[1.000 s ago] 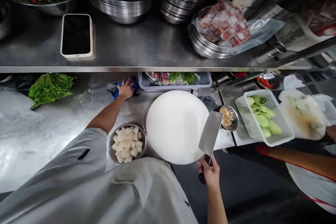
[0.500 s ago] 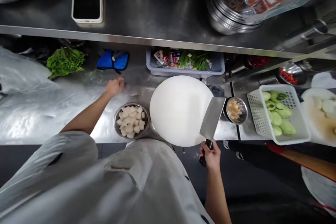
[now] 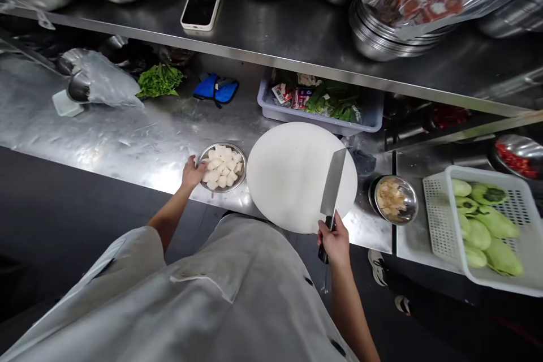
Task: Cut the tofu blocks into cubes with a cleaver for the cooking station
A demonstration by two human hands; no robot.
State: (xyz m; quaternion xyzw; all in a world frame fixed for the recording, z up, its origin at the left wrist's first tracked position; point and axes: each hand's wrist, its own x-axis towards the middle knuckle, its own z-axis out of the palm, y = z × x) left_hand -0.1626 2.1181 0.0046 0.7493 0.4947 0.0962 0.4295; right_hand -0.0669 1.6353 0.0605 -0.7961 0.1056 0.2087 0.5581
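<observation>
Your steel counter (image 3: pixel 136 138) crosses the frame from the left side to the lower right, and on it, at centre, lies the round white cutting board (image 3: pixel 288 181), bare apart from the blade above its right part. The white perforated basket (image 3: pixel 438 218) of pale green squash (image 3: pixel 479 232) fills the right side, well apart from the board. Left of centre, the steel bowl (image 3: pixel 225 190) heaped with white peeled chunks (image 3: pixel 223 164) stands just beside the board, near the counter's front edge; a hard pull or a bump from your body could tip it off, and the top chunks, piled about rim-high, would likely spill first. Your right hand (image 3: pixel 336 240), lower right of centre, is closed around the black handle of the cleaver (image 3: pixel 333 184), whose blade points up the frame; whether it rests on the board or hovers, you cannot tell from here. A wet palm could let that handle turn, and looking only at the bowl could let the blade swing unwatched. Your left hand (image 3: pixel 194 172) touches the bowl's left rim, fingers slightly curled, though how firmly it grips cannot be told; if lightly, the bowl could slide on the smooth steel.
</observation>
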